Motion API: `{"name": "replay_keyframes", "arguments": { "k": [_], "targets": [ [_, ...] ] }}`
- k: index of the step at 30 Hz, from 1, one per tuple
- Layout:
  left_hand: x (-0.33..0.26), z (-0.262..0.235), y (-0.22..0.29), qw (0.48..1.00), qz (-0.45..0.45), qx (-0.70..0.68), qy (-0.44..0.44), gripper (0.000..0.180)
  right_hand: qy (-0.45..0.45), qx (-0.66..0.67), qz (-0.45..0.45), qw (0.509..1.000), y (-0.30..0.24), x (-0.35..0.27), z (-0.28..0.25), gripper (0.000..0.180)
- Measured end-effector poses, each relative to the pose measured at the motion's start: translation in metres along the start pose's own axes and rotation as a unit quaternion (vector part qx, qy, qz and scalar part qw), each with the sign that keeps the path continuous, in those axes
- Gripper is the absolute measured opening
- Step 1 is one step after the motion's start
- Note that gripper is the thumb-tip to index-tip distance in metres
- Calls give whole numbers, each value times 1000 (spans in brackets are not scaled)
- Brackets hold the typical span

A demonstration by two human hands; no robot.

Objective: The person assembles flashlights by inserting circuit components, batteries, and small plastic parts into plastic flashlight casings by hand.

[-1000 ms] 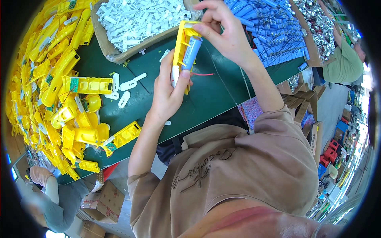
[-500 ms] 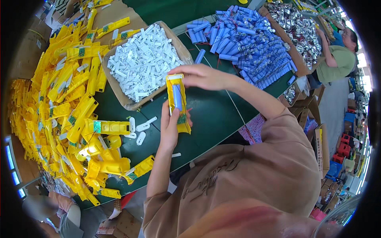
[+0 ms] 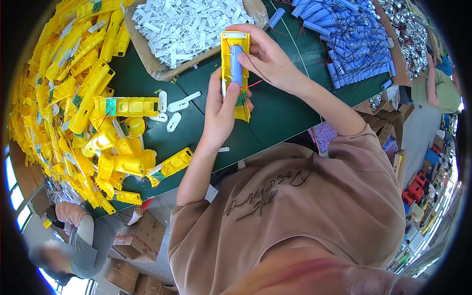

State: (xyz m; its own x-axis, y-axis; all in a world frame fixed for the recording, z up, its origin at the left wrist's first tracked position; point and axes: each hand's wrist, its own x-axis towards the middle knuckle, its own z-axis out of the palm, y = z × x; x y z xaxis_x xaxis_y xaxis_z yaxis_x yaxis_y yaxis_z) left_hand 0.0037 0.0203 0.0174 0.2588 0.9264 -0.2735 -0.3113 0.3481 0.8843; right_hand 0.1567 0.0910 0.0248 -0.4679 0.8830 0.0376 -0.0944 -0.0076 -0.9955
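Upright over the green table, a long yellow plastic housing is gripped from below by my left hand, the thumb lying along its front. Inside it sits a blue cylindrical battery. A white end piece spans the housing's top, and a small green circuit board shows near the lower end. My right hand closes on the upper right side, its thumb against the battery and its other fingers behind the housing. Thin dark wires and a red wire trail out to the right.
A heap of yellow housings covers the left. Beyond my hands is a cardboard box of small white parts; blue batteries lie at right. Loose white pieces rest on the green table. Other people are at the lower left and far right.
My right hand has slid down from the housing's top edge to its right side, the thumb now at the battery. The view has shifted, so the table sits higher.
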Motion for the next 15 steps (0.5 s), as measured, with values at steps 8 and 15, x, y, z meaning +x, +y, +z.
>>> {"name": "replay_keyframes", "arguments": {
  "k": [8, 15],
  "targets": [
    [-4, -2, -4, 999, 25, -32, -11, 48, 54, -22, -36, 998, 4, 3, 15, 46],
    [-7, 1, -2, 998, 14, -49, -29, 59, 62, 81, 19, 995, -2, 0, 19, 40]
  ]
}}
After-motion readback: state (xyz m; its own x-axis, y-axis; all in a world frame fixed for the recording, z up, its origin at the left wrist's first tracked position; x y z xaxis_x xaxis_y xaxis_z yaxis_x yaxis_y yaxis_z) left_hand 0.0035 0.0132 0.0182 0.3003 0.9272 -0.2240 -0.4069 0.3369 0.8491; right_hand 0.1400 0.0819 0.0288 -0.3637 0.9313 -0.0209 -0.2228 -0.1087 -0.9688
